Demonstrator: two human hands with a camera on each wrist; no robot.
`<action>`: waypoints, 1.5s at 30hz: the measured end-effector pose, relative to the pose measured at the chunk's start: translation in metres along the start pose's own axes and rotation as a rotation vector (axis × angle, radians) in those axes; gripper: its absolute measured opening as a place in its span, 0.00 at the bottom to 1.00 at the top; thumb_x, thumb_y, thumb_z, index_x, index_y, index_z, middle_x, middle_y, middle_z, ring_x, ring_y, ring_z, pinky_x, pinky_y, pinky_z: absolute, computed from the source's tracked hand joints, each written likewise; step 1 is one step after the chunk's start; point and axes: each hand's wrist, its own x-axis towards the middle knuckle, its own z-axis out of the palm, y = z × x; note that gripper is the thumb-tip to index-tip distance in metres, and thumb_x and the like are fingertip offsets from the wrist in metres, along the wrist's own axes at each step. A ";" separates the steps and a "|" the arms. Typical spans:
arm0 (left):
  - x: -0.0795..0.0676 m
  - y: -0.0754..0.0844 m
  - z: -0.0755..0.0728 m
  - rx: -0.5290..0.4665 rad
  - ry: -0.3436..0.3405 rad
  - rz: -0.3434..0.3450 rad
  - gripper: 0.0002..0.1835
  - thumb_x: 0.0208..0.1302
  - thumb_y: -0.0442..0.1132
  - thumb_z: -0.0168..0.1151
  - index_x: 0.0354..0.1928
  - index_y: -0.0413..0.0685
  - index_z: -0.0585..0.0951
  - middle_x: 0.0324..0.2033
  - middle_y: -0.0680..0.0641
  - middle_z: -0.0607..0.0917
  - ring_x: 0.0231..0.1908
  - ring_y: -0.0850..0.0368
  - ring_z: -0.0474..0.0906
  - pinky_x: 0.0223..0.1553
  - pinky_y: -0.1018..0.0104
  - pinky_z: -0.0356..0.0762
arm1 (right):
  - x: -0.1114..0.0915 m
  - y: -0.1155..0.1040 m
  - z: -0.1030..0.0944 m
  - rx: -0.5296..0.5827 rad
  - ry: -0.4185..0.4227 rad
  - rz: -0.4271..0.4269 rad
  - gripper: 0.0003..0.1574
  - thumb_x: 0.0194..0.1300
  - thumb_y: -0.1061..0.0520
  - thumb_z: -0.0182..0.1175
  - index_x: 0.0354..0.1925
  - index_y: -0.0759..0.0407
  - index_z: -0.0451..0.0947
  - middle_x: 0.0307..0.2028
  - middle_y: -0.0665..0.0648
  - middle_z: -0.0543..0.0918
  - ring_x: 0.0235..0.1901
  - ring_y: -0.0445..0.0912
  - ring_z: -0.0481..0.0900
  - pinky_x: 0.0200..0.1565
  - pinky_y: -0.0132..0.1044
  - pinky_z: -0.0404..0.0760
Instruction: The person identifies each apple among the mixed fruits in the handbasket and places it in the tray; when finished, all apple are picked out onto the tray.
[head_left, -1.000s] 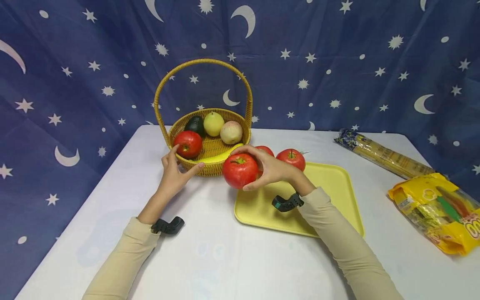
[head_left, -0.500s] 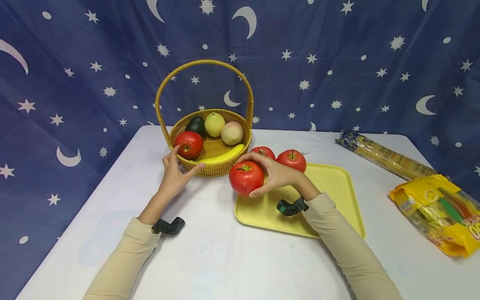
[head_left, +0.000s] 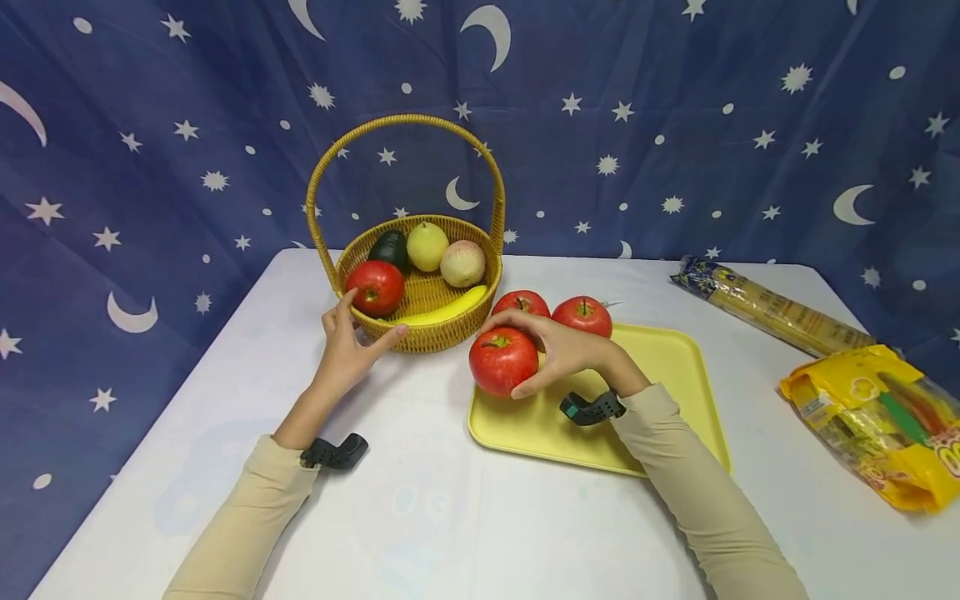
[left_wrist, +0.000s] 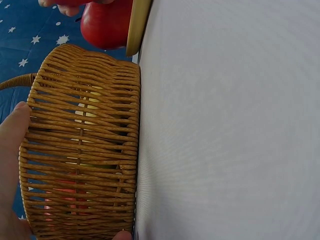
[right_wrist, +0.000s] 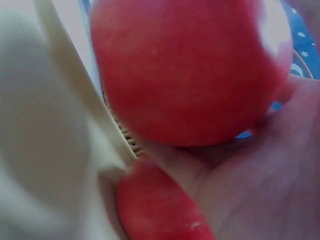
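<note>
My right hand grips a red apple from its right side, thumb in front and fingers behind, over the back left corner of the yellow tray. In the right wrist view the apple fills the upper middle. My left hand holds the front left of the wicker basket, thumb and fingers spread along its rim. Inside the basket lie another red apple, a dark green avocado, a yellow-green pear, a pale peach and a banana.
Two more red apples, one nearer the basket and one to its right, sit at the tray's back edge. On the right side of the white table lie a long clear packet and a yellow bag. A starry blue curtain hangs behind.
My right hand has moved right and slightly down with the apple, away from the basket and over the tray's corner. My left hand stays at the basket.
</note>
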 end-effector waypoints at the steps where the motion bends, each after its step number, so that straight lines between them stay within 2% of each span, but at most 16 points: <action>1: 0.000 0.000 0.000 0.003 0.003 0.001 0.55 0.60 0.55 0.68 0.77 0.48 0.42 0.68 0.32 0.45 0.66 0.34 0.59 0.64 0.41 0.63 | -0.001 0.000 -0.001 -0.010 -0.010 0.008 0.49 0.46 0.58 0.77 0.64 0.54 0.66 0.59 0.52 0.74 0.59 0.48 0.72 0.56 0.45 0.78; 6: 0.000 0.000 -0.001 0.009 0.004 0.000 0.55 0.60 0.54 0.67 0.76 0.47 0.42 0.68 0.31 0.45 0.66 0.33 0.59 0.64 0.41 0.63 | -0.004 0.002 -0.005 -0.039 -0.067 0.024 0.49 0.47 0.56 0.77 0.66 0.53 0.67 0.62 0.52 0.72 0.61 0.48 0.70 0.56 0.44 0.77; 27: 0.001 0.000 0.001 0.006 0.003 0.006 0.56 0.60 0.57 0.67 0.76 0.47 0.42 0.67 0.31 0.45 0.66 0.32 0.58 0.64 0.40 0.63 | -0.008 0.013 -0.009 0.018 -0.197 0.049 0.48 0.47 0.57 0.77 0.64 0.56 0.67 0.60 0.53 0.73 0.61 0.50 0.68 0.57 0.44 0.77; 35: 0.001 0.001 0.000 0.008 0.001 0.001 0.55 0.60 0.55 0.67 0.77 0.48 0.42 0.67 0.32 0.45 0.66 0.33 0.58 0.64 0.41 0.63 | -0.012 0.012 -0.013 0.059 -0.261 0.059 0.50 0.48 0.59 0.76 0.67 0.57 0.64 0.62 0.55 0.70 0.63 0.51 0.65 0.61 0.46 0.73; 42: 0.000 0.001 0.000 0.007 -0.003 0.002 0.54 0.61 0.55 0.67 0.77 0.48 0.41 0.67 0.32 0.45 0.66 0.33 0.58 0.64 0.41 0.63 | -0.016 0.010 -0.016 0.087 -0.272 0.134 0.49 0.50 0.57 0.76 0.67 0.55 0.66 0.61 0.54 0.72 0.62 0.50 0.67 0.60 0.45 0.74; 45: 0.000 0.001 0.001 0.005 -0.002 0.006 0.55 0.60 0.55 0.67 0.76 0.47 0.42 0.67 0.32 0.45 0.66 0.33 0.58 0.64 0.40 0.62 | -0.016 0.010 -0.016 0.074 -0.257 0.133 0.48 0.50 0.56 0.77 0.67 0.55 0.66 0.61 0.53 0.73 0.62 0.50 0.68 0.60 0.45 0.74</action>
